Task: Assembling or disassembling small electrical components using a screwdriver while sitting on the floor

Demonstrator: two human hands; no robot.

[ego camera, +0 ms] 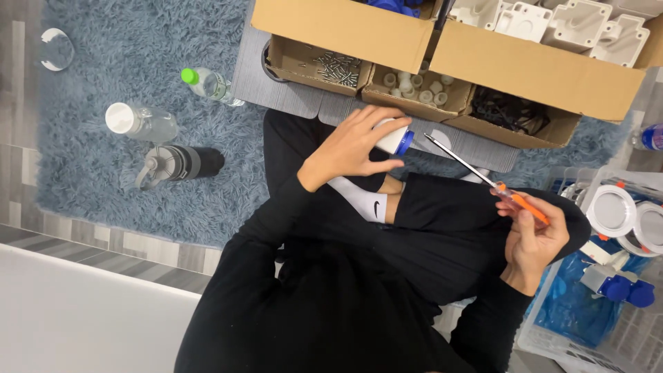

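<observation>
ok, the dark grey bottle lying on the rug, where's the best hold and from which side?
Probably around the plain middle of the dark bottle's body, coming straight down from above. It lies on its side on the rug, lid end with the loop handle toward the image left, so the round barrel is open across its width. The loop is an option too, but looks flat against the pile.

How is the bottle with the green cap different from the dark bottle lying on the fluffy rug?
The green-capped bottle is clear, so you can see through it; the dark bottle is black and grey and hides what is inside. The green-capped bottle has a plain round cap; the dark bottle has a grey lid with a loop handle. The dark bottle looks thicker too. Both lie on their sides on the blue-grey rug, away from the person's hands.
</observation>
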